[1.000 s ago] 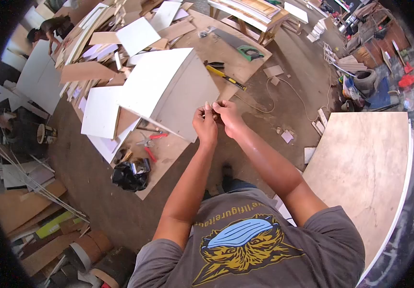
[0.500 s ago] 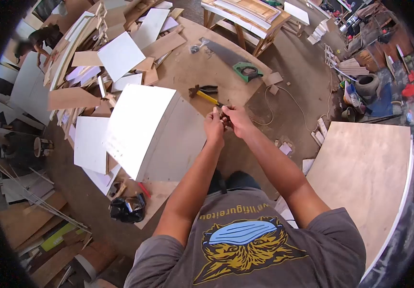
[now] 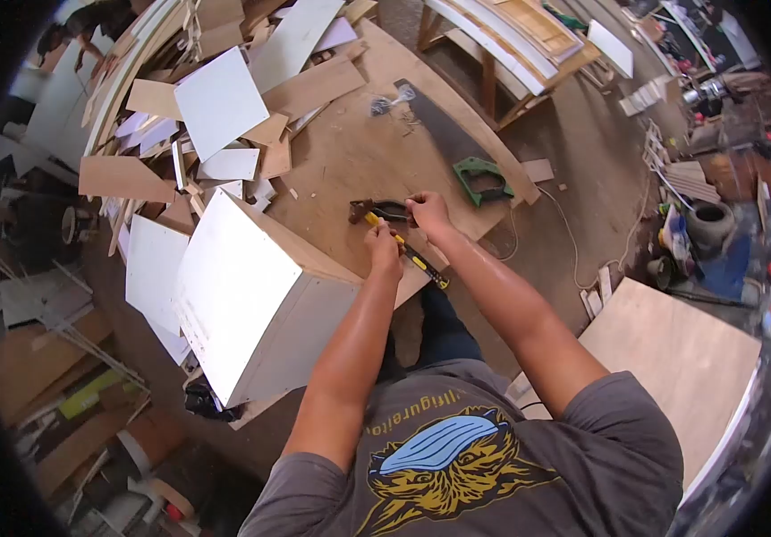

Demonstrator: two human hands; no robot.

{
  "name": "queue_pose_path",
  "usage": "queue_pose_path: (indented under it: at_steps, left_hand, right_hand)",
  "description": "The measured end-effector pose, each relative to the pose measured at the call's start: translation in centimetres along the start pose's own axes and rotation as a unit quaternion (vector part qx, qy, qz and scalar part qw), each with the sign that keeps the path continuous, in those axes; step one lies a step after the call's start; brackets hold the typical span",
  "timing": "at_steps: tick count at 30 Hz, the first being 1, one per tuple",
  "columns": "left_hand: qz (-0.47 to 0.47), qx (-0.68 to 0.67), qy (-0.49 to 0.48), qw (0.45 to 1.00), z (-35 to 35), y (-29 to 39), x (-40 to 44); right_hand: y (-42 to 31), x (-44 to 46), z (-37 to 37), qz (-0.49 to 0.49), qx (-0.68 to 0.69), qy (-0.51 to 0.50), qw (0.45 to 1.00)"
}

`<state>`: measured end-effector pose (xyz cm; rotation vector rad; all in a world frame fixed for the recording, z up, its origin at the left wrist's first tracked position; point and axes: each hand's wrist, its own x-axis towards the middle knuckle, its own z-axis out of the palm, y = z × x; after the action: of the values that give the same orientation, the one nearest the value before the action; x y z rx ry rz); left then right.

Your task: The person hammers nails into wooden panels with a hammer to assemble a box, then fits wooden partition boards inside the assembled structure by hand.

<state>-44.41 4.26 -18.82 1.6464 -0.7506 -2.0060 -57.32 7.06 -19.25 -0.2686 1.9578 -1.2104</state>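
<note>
A hammer [image 3: 418, 261] with a yellow and black handle lies slantwise on the brown board, its head towards the far left. My left hand [image 3: 385, 251] is closed, its fingertips over the handle just below the head. Whether they grip the handle or a small thing above it is hidden. Behind the hammer is a pair of pliers [image 3: 392, 210] with dark handles. My right hand [image 3: 430, 215] is closed in a pinch at the pliers' right end; what sits between the fingers cannot be made out. A white box-like panel piece [image 3: 242, 286] stands left of my left hand.
A handsaw with a green handle [image 3: 482, 182] lies on the board [image 3: 350, 134] beyond my right hand. Wood and white panel offcuts [image 3: 220, 98] pile up at the left. A plywood sheet [image 3: 672, 358] is at my right. Another person [image 3: 90, 22] bends at the far left.
My hands, together before, have moved apart, the left over the hammer and the right by the pliers. The view has shifted and turned; the white box piece now shows its top edge.
</note>
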Motion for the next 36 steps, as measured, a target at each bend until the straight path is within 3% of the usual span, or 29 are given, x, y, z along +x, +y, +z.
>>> queue_pose_path:
  at_steps: [4, 7, 10, 13, 16, 22, 25, 28, 31, 36]
  left_hand:
    - [-0.021, -0.006, 0.069, 0.997, 1.3, -0.2, 2.8]
    - [-0.029, 0.000, 0.097, 0.995, 2.3, -0.2, 3.5]
    - [-0.010, -0.036, 0.111, 0.993, 3.0, -0.8, 3.6]
    - [0.013, -0.047, 0.127, 0.991, 3.5, -1.5, 4.2]
    - [0.001, -0.056, 0.109, 0.992, 4.4, -0.4, 2.4]
    - [-0.002, -0.061, 0.110, 0.992, 5.1, 0.2, 0.5]
    - [0.011, -0.077, 0.094, 0.993, 4.3, -0.7, 0.5]
    - [0.060, 0.022, 0.077, 0.995, 3.5, -1.2, 0.0]
    - [0.301, 0.269, 0.045, 0.914, 2.4, -0.7, -2.2]
    - [0.320, 0.345, -0.019, 0.882, -1.0, -1.5, -2.9]
  right_hand:
    - [-1.5, 3.3, 0.0, -0.003, -0.085, -0.015, 0.996]
    - [0.8, 6.4, 0.6, -0.044, -0.069, -0.042, 0.996]
    - [1.2, 6.5, -0.2, 0.013, 0.005, -0.068, 0.998]
    - [1.4, 5.4, -1.9, -0.101, -0.105, -0.108, 0.983]
    - [2.0, 3.7, -2.1, -0.119, -0.054, -0.144, 0.981]
    - [2.8, 2.4, -1.8, -0.184, -0.091, -0.121, 0.971]
    - [2.9, 1.6, -1.7, -0.129, -0.093, -0.124, 0.979]
    - [2.7, 1.2, -2.0, -0.085, -0.106, -0.127, 0.983]
    - [2.5, 0.4, -2.5, -0.068, -0.135, -0.133, 0.980]
    - [4.1, -1.2, -2.2, -0.051, -0.107, -0.149, 0.982]
